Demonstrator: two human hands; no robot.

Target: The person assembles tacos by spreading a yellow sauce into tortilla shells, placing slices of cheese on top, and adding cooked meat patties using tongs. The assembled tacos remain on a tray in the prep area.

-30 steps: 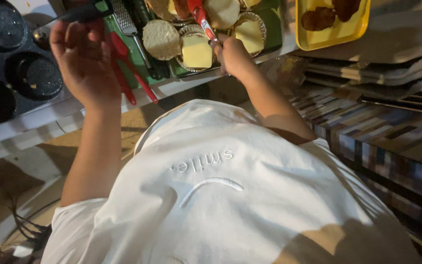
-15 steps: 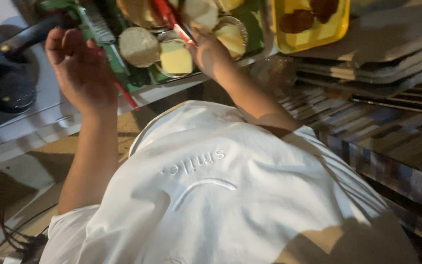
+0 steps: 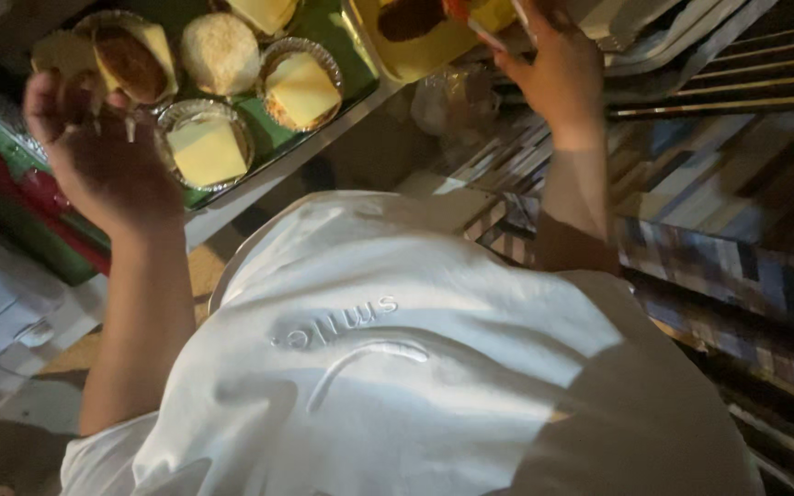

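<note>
Landmark: the green tray (image 3: pixel 323 28) lies across the top of your view, and every place below is told from it.
Left hand: your left hand (image 3: pixel 94 156) is over the tray's left end, fingers (image 3: pixel 43 96) curled and pinching the rim of a foil cup (image 3: pixel 130 60) with a browned filling and a pale slice on it; the cup is tilted and looks lifted off the tray.
Red and green edge: left of the tray and below your left hand there is a red and green band (image 3: pixel 20 211); you cannot tell what it is.
Done so far: three foil cups on the tray already carry a pale yellow slice (image 3: pixel 204 147), and a round crumbed bun (image 3: pixel 221 50) lies between them.
Left to do: by my judgement, the cup in your left hand is not yet set down.
Yellow tray: a yellow tray (image 3: pixel 434 46) just right of the green tray holds a dark browned piece (image 3: pixel 411 16).
Right hand: your right hand (image 3: pixel 553 64) is at the yellow tray's right edge, fingers pressed around a thin red and white tool (image 3: pixel 475 23).
Tabletop: a striped surface (image 3: pixel 691 184) runs well right of the green tray.
</note>
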